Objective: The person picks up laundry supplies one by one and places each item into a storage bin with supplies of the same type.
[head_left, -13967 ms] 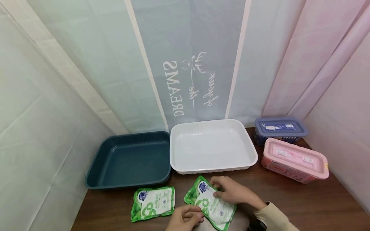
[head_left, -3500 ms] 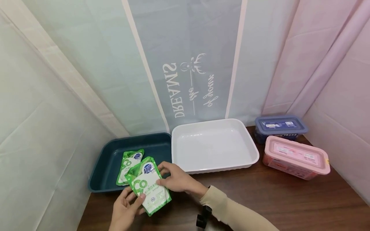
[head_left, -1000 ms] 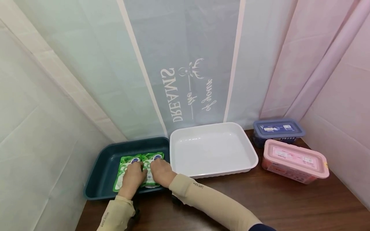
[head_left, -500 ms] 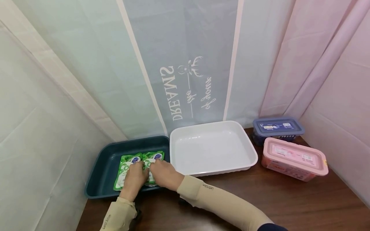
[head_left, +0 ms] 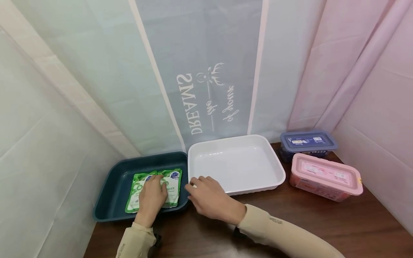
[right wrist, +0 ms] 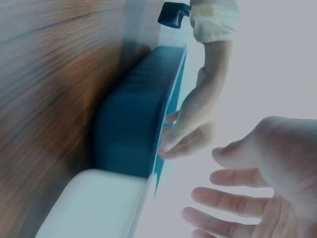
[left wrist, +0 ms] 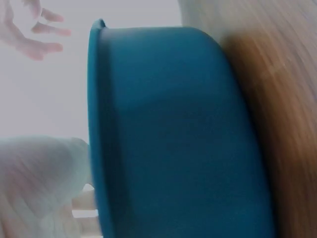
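Two green-and-white printed pouches lie side by side in the dark teal tray point(head_left: 111, 193): a left pouch point(head_left: 133, 200) and a right pouch point(head_left: 174, 188). My left hand point(head_left: 152, 196) reaches over the tray's front rim, fingers down on the pouches, covering part of both. In the right wrist view the left hand point(right wrist: 190, 124) dips past the rim with nothing gripped showing. My right hand point(head_left: 211, 197) is raised above the front left corner of the white tray point(head_left: 238, 168). Its fingers point(right wrist: 228, 201) are spread and loosely bent, holding nothing.
The white tray stands against the teal one on the brown wooden table point(head_left: 200, 240). At the right are a blue lidded box point(head_left: 308, 141) and a pink lidded box point(head_left: 326, 175). Fabric curtains point(head_left: 219, 53) enclose the back and sides.
Both pouches, first on the table, are now in the teal tray. In the last half second my right hand has left the right pouch and moved right; my left hand has stayed.
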The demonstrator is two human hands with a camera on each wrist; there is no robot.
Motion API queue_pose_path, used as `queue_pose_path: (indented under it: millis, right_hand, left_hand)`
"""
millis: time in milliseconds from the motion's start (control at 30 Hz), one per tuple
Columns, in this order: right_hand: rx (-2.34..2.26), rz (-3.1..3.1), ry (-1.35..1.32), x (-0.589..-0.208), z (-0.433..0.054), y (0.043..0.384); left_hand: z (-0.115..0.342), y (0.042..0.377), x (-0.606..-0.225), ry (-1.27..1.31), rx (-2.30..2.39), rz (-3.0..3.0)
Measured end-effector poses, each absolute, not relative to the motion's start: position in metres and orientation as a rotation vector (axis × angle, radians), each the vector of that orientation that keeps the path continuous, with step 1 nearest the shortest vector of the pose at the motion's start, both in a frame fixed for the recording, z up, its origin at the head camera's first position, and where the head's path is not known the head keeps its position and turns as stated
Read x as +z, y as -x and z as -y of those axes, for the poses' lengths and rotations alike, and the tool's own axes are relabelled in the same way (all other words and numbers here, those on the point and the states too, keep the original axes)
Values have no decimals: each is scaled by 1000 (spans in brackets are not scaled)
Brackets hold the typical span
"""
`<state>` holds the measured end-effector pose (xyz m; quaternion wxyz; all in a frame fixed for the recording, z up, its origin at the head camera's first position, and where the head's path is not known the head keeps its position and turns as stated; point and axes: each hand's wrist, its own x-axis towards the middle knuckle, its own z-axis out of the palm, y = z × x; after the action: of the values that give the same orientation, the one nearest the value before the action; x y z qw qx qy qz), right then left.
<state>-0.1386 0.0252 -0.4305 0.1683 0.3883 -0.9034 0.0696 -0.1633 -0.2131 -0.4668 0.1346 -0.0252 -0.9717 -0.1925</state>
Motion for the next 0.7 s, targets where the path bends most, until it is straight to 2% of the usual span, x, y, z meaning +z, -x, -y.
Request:
queue_pose_path:
  millis: [400,700]
  right_hand:
    - [396,2406,-947,-429,-134,119]
    - [455,2448,-586,-420,-221,108]
  left_hand:
    - [150,158,-450,199,-712,2559]
    - [84,151,-449,362,-833,2576]
